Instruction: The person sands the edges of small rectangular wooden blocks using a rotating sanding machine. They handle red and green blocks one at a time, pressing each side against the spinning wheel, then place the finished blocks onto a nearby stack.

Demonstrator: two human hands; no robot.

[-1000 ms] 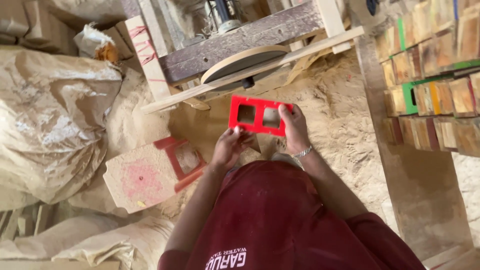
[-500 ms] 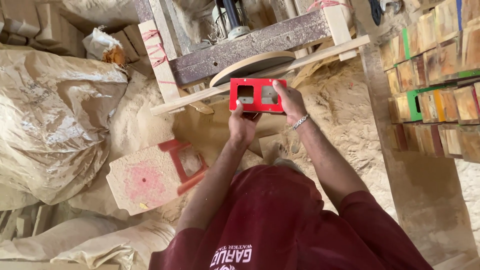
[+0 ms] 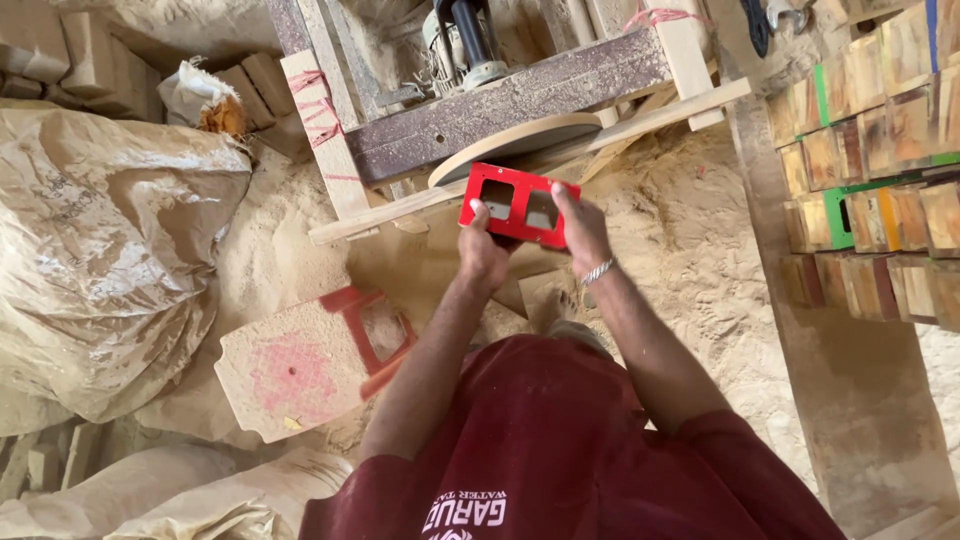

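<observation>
Since a second ago the flat red wooden frame with two square holes [image 3: 519, 205] has gone up to the round sanding disc [image 3: 515, 146], upper centre. Left hand [image 3: 484, 252] and right hand [image 3: 580, 228] each grip an end; looks light, stiff, best held by its edges.

The disc [image 3: 515, 145] and rail [image 3: 640, 118] block the far side; sawdust floor [image 3: 690, 240] lies open right, before the stacked blocks [image 3: 870, 190].

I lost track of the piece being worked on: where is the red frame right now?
In the head view the red frame sits upper centre, held between the left hand and right hand, just below the round sanding disc.
</observation>
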